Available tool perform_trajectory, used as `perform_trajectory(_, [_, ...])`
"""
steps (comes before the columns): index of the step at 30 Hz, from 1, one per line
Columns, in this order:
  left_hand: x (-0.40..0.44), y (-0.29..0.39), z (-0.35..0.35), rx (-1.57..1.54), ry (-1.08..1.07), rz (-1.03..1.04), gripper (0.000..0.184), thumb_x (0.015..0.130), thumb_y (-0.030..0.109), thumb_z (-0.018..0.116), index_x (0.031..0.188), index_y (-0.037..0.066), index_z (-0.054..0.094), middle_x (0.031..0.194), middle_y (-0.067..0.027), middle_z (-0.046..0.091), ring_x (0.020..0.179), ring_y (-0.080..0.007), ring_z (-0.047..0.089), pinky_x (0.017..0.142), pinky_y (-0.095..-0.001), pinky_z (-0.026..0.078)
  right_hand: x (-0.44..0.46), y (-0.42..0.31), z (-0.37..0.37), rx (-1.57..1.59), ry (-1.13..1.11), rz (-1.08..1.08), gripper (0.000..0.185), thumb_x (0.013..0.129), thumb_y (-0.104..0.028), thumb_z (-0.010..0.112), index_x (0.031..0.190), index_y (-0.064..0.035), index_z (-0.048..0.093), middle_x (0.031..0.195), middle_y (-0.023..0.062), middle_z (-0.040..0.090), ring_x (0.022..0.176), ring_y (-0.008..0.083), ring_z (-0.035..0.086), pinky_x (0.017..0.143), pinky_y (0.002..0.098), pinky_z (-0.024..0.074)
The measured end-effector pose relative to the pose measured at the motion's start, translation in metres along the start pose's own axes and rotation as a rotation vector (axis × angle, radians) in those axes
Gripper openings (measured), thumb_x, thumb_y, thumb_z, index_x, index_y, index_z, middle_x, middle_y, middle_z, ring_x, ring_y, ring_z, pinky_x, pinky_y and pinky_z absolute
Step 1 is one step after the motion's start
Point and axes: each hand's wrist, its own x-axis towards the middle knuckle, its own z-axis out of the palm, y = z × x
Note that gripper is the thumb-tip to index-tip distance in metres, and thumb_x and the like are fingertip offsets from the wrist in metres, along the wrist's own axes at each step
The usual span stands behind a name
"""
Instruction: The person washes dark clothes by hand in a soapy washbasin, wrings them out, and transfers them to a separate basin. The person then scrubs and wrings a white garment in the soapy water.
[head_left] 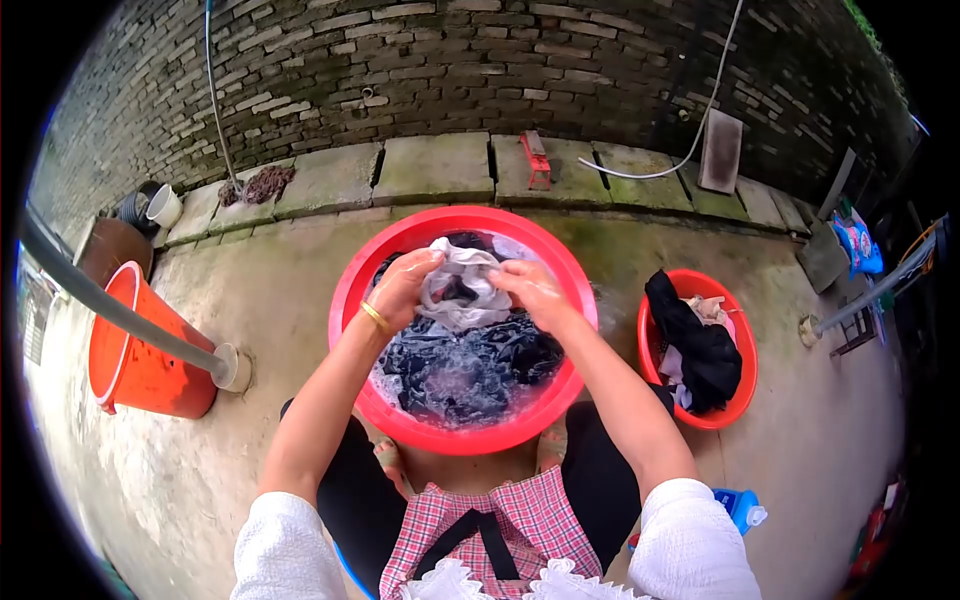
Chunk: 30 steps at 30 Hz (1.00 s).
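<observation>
A wet white cloth garment (462,312) is stretched between my two hands above a large red basin (350,300). My left hand (402,285), with a gold bangle at the wrist, grips its upper left edge. On the other side, my right hand (532,292) pinches the right edge. The garment forms a loop with a dark gap in the middle; its exact kind I cannot make out. Below it, dark clothes (470,375) soak in sudsy water and fill most of the basin.
Right of the basin stands a smaller red-orange basin (743,395) with black and pale clothes (705,355). An orange bucket (150,350) and a grey pole (130,310) are at left. A blue bottle (738,508) sits near my right elbow. Behind are stone slabs (433,168) and a small red stool (536,160).
</observation>
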Motion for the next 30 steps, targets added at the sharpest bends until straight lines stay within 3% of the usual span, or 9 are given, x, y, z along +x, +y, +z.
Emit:
perform_trajectory(4, [-0.002,0.003,-0.019,0.207,0.106,-0.033,0.023,0.082,0.008,0.060,0.105,0.007,0.056,0.091,0.0016,0.059,0.073,-0.0076,0.051,0.061,-0.0232,0.041,0.017,0.007,-0.014,-0.093,0.163,-0.066,0.016,0.083,-0.019,0.064,0.078,-0.0031,0.065,0.067,-0.0046,0.056,0.059,0.0035,0.045,0.053,0.0222,0.0353])
perform_trajectory(8, [0.010,-0.008,-0.031,0.746,0.380,0.246,0.024,0.073,0.003,0.062,0.097,0.003,0.059,0.077,-0.0052,0.060,0.069,-0.0149,0.056,0.061,-0.0302,0.045,0.020,-0.003,-0.020,-0.886,0.623,-0.410,0.014,0.074,-0.016,0.055,0.076,-0.0037,0.062,0.066,0.0212,0.058,0.066,0.0388,0.059,0.060,0.0457,0.0448])
perform_trajectory(9, [0.010,-0.007,-0.031,1.113,0.470,0.394,0.026,0.071,0.004,0.063,0.097,0.003,0.059,0.077,-0.0092,0.060,0.070,-0.0182,0.058,0.064,-0.0322,0.046,0.022,-0.004,-0.025,-0.888,0.621,-0.409,0.014,0.074,-0.016,0.055,0.076,-0.0037,0.062,0.066,0.0212,0.058,0.066,0.0388,0.059,0.060,0.0457,0.0448])
perform_trajectory(11, [0.008,0.003,-0.034,1.038,0.507,0.449,0.022,0.071,0.010,0.067,0.089,0.001,0.060,0.071,-0.0095,0.060,0.065,-0.0194,0.057,0.062,-0.0319,0.046,0.024,-0.006,-0.043,-0.961,0.764,-0.415,0.014,0.074,-0.016,0.055,0.078,-0.0038,0.062,0.066,0.0198,0.059,0.065,0.0377,0.059,0.060,0.0454,0.0452])
perform_trajectory(14, [0.006,0.018,-0.040,0.762,0.427,0.179,0.017,0.081,0.017,0.066,0.082,0.001,0.061,0.066,-0.0007,0.057,0.059,-0.0111,0.052,0.053,-0.0265,0.040,0.020,-0.014,-0.051,-0.832,0.770,-0.450,0.011,0.074,-0.012,0.054,0.078,-0.0029,0.061,0.066,0.0183,0.059,0.062,0.0343,0.059,0.059,0.0411,0.0460])
perform_trajectory(19, [-0.001,0.028,-0.030,0.270,0.219,-0.008,0.028,0.091,0.033,0.054,0.080,0.008,0.058,0.078,-0.0067,0.063,0.067,-0.0146,0.059,0.057,-0.0272,0.046,0.014,-0.021,-0.036,-0.609,0.678,-0.548,0.008,0.077,-0.004,0.052,0.078,-0.0010,0.060,0.067,0.0108,0.061,0.060,0.0184,0.060,0.058,0.0309,0.0461])
perform_trajectory(21, [-0.005,0.028,-0.017,-0.122,0.186,0.055,0.024,0.094,0.030,0.048,0.088,0.009,0.057,0.094,-0.0142,0.065,0.083,-0.0226,0.063,0.071,-0.0316,0.050,0.009,-0.020,-0.021,0.064,0.221,-0.312,0.010,0.080,0.000,0.050,0.081,-0.0010,0.060,0.071,0.0040,0.061,0.066,0.0091,0.057,0.062,0.0251,0.0454])
perform_trajectory(22, [-0.001,0.027,-0.025,-0.159,0.059,0.047,0.020,0.093,0.029,0.051,0.095,0.010,0.055,0.105,-0.0168,0.063,0.096,-0.0273,0.062,0.080,-0.0348,0.050,0.008,-0.012,-0.018,0.014,0.137,-0.247,0.009,0.081,0.001,0.051,0.082,-0.0011,0.059,0.073,0.0024,0.061,0.067,0.0084,0.056,0.064,0.0241,0.0452])
perform_trajectory(30, [0.011,-0.014,0.008,0.476,-0.117,-0.022,0.036,0.083,0.019,0.064,0.115,0.005,0.055,0.109,-0.0053,0.059,0.104,-0.0105,0.052,0.089,-0.0284,0.042,0.012,0.001,-0.008,-0.143,0.077,-0.248,0.011,0.084,-0.003,0.056,0.095,-0.0004,0.058,0.087,0.0018,0.059,0.080,0.0074,0.055,0.071,0.0223,0.0443])
